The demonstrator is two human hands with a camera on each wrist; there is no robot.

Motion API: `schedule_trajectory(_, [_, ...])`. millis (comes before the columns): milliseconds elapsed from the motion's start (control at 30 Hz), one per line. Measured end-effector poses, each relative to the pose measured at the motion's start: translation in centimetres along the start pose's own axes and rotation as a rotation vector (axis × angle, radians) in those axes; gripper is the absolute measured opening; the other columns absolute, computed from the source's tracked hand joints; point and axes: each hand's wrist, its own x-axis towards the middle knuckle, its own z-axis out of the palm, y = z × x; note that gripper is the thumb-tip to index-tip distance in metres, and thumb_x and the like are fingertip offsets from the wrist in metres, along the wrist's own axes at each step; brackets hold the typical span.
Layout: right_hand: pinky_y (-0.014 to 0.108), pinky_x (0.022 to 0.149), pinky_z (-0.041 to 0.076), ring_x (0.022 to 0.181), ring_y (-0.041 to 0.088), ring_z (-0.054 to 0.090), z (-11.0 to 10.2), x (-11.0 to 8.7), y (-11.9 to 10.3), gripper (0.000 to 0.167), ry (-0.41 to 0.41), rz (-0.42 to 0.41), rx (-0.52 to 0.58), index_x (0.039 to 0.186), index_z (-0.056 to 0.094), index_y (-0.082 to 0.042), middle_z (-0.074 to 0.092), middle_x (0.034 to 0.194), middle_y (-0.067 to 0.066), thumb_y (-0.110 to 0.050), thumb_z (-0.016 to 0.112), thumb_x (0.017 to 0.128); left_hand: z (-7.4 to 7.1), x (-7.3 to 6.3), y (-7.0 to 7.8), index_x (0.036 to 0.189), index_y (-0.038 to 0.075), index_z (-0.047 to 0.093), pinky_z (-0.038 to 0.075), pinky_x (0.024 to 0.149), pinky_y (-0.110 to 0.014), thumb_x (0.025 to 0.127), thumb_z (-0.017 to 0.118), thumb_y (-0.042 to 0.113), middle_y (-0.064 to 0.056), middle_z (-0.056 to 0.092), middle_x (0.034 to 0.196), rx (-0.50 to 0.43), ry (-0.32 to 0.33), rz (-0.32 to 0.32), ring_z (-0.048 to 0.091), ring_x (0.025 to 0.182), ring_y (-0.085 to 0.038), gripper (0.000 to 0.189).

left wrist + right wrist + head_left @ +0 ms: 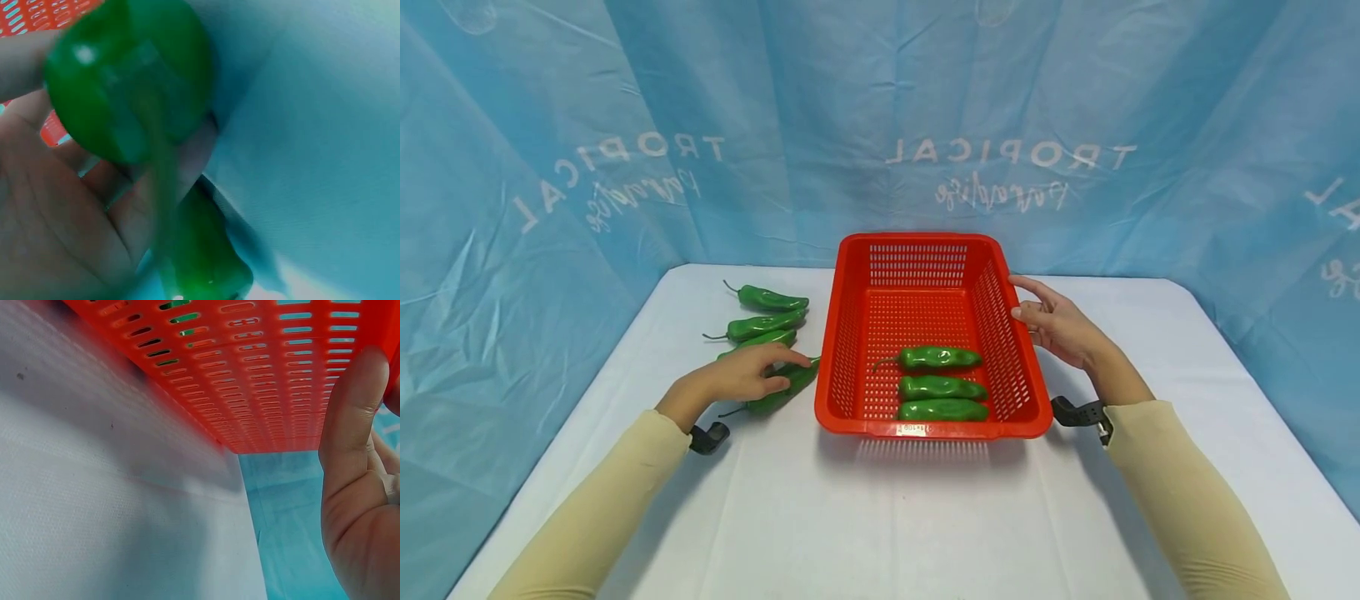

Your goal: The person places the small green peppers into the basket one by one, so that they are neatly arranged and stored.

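The held green pepper (796, 382) lies on the left side of the desk (910, 533), just beside the basket's left wall. Its long axis runs diagonally: stem towards the near left, tip towards the far right, at the basket. In the left wrist view, its stem end faces the camera.

The left hand (748, 373) grasps this pepper between bent fingers and thumb. The right hand (1060, 329) places thumb and index finger against the right rim of the red basket (917, 321); whether it clamps the rim cannot be told.

Three loose peppers (767, 325) lie beyond the left hand, stems to the left; the nearest is partly covered by that hand. Three peppers in the basket (943, 387) lie side by side at its near end, long axes crosswise; the farthest has its stem pointing left. The basket's long axis runs away from the person.

The desk has a white covering. Blue sheeting (850, 200) encloses the back and both sides, with white lettering shown mirror-reversed.

The peppers are slender, glossy and deep green, with thin curved stalks. The basket walls are slotted.
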Motion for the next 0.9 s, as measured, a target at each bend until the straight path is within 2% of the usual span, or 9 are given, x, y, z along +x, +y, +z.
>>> schedule_trajectory(133, [0.028, 0.079, 0.060, 0.088, 0.009, 0.072, -0.01, -0.07, 0.01, 0.069, 0.007, -0.003, -0.001, 0.160, 0.017, -0.017, 0.073, 0.107, -0.006, -0.014, 0.055, 0.101, -0.35, -0.03, 0.43, 0.127, 0.012, 0.068, 0.052, 0.087, -0.039, 0.091, 0.060, 0.005, -0.010, 0.066, 0.119, 0.024, -0.024, 0.021, 0.058, 0.100, -0.021, 0.038])
schedule_trajectory(233, [0.028, 0.078, 0.060, 0.086, 0.009, 0.072, -0.05, -0.10, 0.03, 0.069, 0.001, -0.003, 0.017, 0.160, 0.016, -0.017, 0.074, 0.106, -0.006, -0.013, 0.054, 0.102, -0.48, 0.02, 0.57, 0.120, 0.012, 0.072, 0.046, 0.078, -0.032, 0.090, 0.057, 0.002, -0.010, 0.066, 0.113, 0.060, -0.037, 0.024, 0.054, 0.092, -0.018, 0.035])
schedule_trajectory(400, [0.028, 0.078, 0.060, 0.085, 0.009, 0.072, -0.01, -0.07, 0.06, 0.069, -0.003, -0.003, 0.024, 0.160, 0.016, -0.017, 0.074, 0.106, -0.006, -0.013, 0.053, 0.102, -0.22, -0.05, 0.24, 0.116, 0.012, 0.072, 0.046, 0.080, -0.034, 0.091, 0.053, 0.001, -0.012, 0.064, 0.116, 0.079, -0.002, -0.002, 0.056, 0.094, -0.021, 0.033])
schedule_trajectory(600, [0.029, 0.079, 0.060, 0.089, 0.010, 0.072, -0.02, -0.11, 0.26, 0.069, 0.007, 0.006, -0.001, 0.160, 0.016, -0.019, 0.073, 0.110, -0.006, -0.015, 0.054, 0.102, -0.11, -0.52, -0.20, 0.120, 0.014, 0.070, 0.042, 0.072, -0.030, 0.090, 0.062, 0.009, -0.009, 0.062, 0.112, 0.066, 0.042, -0.053, 0.050, 0.082, -0.015, 0.032])
schedule_trajectory(900, [0.029, 0.079, 0.061, 0.089, 0.010, 0.072, -0.15, 0.00, 0.32, 0.069, -0.004, -0.008, 0.001, 0.160, 0.015, -0.020, 0.073, 0.111, -0.006, -0.015, 0.053, 0.102, -0.19, -0.67, -0.33, 0.124, 0.014, 0.067, 0.039, 0.070, -0.029, 0.086, 0.068, 0.008, -0.007, 0.059, 0.105, 0.030, 0.054, -0.046, 0.045, 0.079, -0.015, 0.038])
